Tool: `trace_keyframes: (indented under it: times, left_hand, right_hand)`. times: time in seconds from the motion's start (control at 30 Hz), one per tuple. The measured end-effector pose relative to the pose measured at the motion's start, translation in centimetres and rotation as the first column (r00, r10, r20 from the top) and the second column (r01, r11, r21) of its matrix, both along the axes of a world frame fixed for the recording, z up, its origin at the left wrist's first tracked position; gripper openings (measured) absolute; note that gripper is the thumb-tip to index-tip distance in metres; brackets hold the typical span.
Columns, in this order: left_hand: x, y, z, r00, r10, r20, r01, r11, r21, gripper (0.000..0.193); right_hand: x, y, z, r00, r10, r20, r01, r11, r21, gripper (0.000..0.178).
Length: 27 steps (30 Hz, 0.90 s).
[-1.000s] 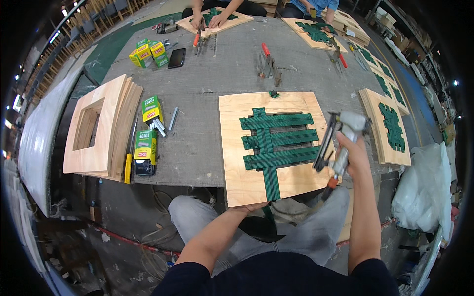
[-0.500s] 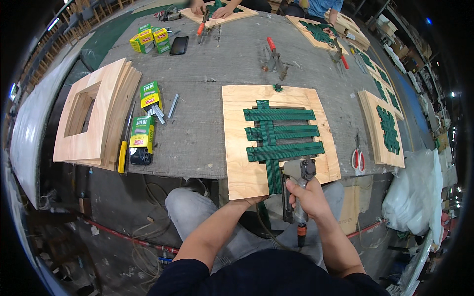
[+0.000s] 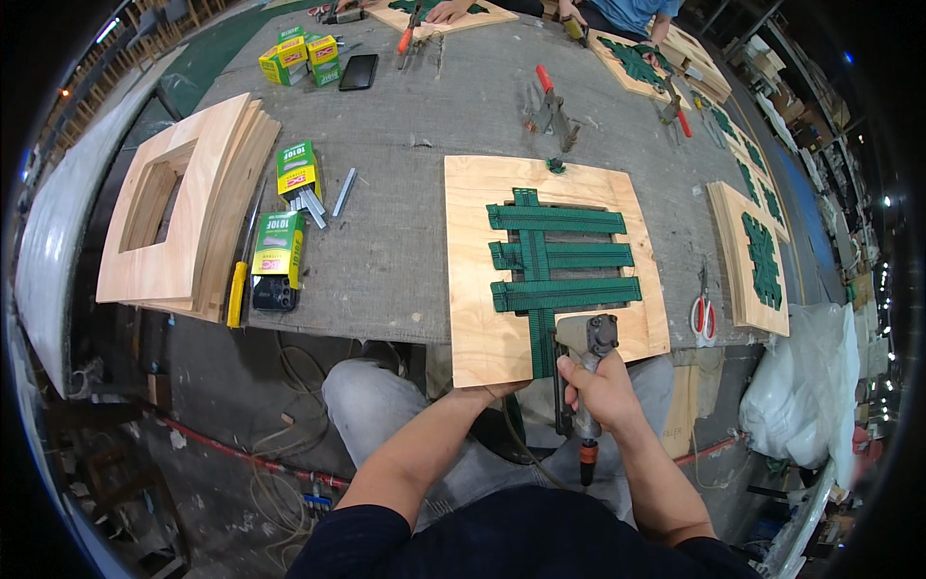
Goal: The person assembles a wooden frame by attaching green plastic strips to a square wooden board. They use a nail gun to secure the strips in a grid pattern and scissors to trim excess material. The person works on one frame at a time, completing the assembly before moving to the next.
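A square wooden frame (image 3: pixel 482 343) lies at the table's front edge and juts over it toward my lap. Three green webbing straps (image 3: pixel 564 255) cross its opening sideways, and one lengthwise green strap (image 3: pixel 542 338) runs to the near edge. My right hand (image 3: pixel 610 391) is closed round the grip of a pneumatic staple gun (image 3: pixel 585 336). The gun is over the frame's near edge, just right of the lengthwise strap; whether it touches the wood is unclear. My left hand (image 3: pixel 482 397) is under that near edge, its fingers hidden by the frame.
Left are stacked wooden frames (image 3: pixel 159 222), a yellow-handled tool (image 3: pixel 236 294), staple boxes (image 3: pixel 278 241) and loose staples (image 3: pixel 344 193). Red-handled pliers (image 3: pixel 552 106) lie beyond my frame, scissors (image 3: pixel 704 314) to its right. Webbed frames (image 3: pixel 762 256) are stacked far right. Co-workers' hands (image 3: pixel 451 12) work across the table.
The view has shifted slightly, so the table's things sit a little differently in it. Both my hands and the staple gun stay nearly where they were at the frame's near edge.
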State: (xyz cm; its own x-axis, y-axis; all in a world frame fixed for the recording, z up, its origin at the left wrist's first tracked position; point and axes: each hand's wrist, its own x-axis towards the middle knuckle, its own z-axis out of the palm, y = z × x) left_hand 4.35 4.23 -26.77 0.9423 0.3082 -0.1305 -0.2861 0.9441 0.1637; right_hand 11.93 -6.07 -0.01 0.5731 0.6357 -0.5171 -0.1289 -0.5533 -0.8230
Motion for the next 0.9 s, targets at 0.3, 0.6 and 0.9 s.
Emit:
trace_keyframes:
  times: [0.3, 0.6, 0.9]
  left_hand:
    - [-0.4, -1.1, 1.3, 0.977, 0.195, -0.086, -0.062, 0.646, 0.761, 0.049]
    - [-0.8, 0.2, 4.2, 0.956, 0.228, -0.185, 0.122, 0.264, 0.957, 0.045]
    - [-1.6, 0.3, 5.4, 0.909, 0.329, -0.256, 0.314, -0.137, 0.939, 0.045]
  right_hand:
    - [-0.3, -1.8, -1.3, 0.999, -0.046, 0.003, 0.046, 0.999, 0.019, 0.015]
    - [-0.8, -0.5, -1.0, 1.0, 0.0, 0.005, 0.0, 0.998, 0.061, 0.014]
    - [-1.4, -0.8, -1.4, 1.0, -0.023, -0.02, 0.024, 0.999, 0.049, 0.014]
